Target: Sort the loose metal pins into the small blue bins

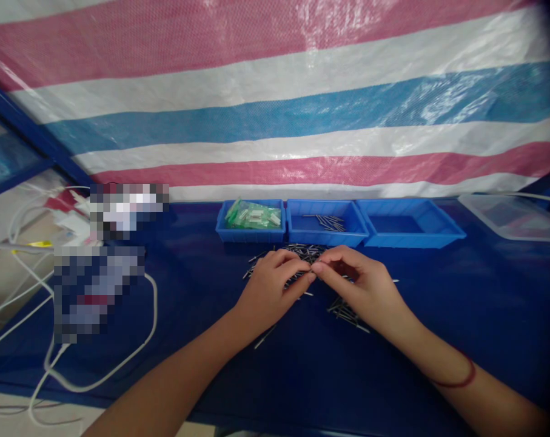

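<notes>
Both my hands meet over a scatter of thin metal pins on the blue table. My left hand has its fingers curled, thumb and forefinger pinched at the tip. My right hand is pinched too, its fingertips touching those of the left. Whatever they pinch is too small to make out. More pins lie under my right wrist.
Three blue bins stand at the back: the left one holds green-and-white packets, the middle one a few pins, the right one looks bare. A clear lid lies far right. White cables loop at the left. A striped tarp hangs behind.
</notes>
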`<state>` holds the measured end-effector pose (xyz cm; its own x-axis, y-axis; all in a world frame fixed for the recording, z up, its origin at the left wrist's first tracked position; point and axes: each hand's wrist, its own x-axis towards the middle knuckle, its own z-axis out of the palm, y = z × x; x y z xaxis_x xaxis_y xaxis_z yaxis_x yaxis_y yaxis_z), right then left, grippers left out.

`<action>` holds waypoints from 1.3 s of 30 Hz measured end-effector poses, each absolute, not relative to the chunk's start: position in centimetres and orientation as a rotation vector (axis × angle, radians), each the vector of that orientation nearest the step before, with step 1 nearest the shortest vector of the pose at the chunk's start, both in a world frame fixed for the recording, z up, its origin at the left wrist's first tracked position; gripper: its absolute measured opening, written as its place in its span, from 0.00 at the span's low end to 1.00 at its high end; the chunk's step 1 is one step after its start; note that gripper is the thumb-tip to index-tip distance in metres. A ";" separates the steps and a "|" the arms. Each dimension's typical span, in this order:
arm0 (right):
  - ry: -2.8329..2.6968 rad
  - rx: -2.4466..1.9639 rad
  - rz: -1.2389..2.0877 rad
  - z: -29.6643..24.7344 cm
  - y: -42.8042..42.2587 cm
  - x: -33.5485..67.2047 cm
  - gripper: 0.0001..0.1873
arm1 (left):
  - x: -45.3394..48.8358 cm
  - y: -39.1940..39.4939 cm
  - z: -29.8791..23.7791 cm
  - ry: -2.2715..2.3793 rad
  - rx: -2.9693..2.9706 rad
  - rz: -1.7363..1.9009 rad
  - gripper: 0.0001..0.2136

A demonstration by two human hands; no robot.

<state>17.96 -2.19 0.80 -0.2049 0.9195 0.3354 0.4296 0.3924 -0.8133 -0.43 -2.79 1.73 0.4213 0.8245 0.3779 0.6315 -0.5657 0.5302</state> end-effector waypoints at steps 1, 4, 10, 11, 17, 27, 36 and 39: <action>-1.804 -1.162 0.727 0.8 -2.2 17.9 0.09 | -0.4 -2.8 1.7 1.276 2.366 0.884 0.08; -1.846 -1.126 0.683 1.1 -2.3 17.8 0.07 | -0.3 -3.0 1.9 1.305 2.341 0.867 0.08; -1.989 -0.977 0.522 1.9 -2.8 17.7 0.04 | -0.3 -3.0 1.7 1.281 2.345 0.837 0.06; -2.004 -0.950 0.493 2.0 -2.9 17.7 0.05 | -0.3 -2.9 1.6 1.275 2.347 0.838 0.06; -2.056 -0.820 0.385 1.8 -2.8 17.8 0.09 | -0.5 -2.6 1.1 1.278 2.323 0.892 0.04; -2.012 -0.932 0.440 2.1 -2.3 18.1 0.06 | -0.7 -2.5 2.2 1.277 2.285 1.012 0.05; -1.620 -1.206 0.796 1.9 -0.2 19.2 0.13 | -0.5 -2.7 2.0 1.305 2.218 1.010 0.12; -1.357 -1.275 0.875 1.9 1.3 19.6 0.15 | -0.4 -2.7 1.7 1.276 2.284 0.965 0.11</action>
